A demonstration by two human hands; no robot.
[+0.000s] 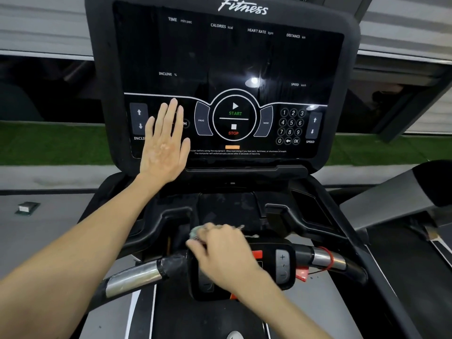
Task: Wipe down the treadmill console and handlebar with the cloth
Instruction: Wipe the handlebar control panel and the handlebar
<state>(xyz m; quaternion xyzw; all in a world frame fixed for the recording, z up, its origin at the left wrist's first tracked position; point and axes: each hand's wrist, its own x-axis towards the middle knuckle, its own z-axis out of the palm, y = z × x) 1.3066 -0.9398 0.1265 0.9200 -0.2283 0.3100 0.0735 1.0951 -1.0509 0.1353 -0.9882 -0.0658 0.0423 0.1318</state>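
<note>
cloth (pixel 195 233), bunched in curled grip of right hand (pixel 221 250), at handlebar (pixel 137 275), left hand (pixel 165 145) spread flat on console (pixel 232 57)

Glossy black console (pixel 220 57), shiny metal handlebar (pixel 132 277), soft pale cloth (pixel 195 232).

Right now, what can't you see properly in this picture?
Head view:
The pale crumpled cloth: mostly under the blurred right hand.
Some buttons on the black treadmill console: covered by the flat left hand.
The white warning print: too small.
</note>
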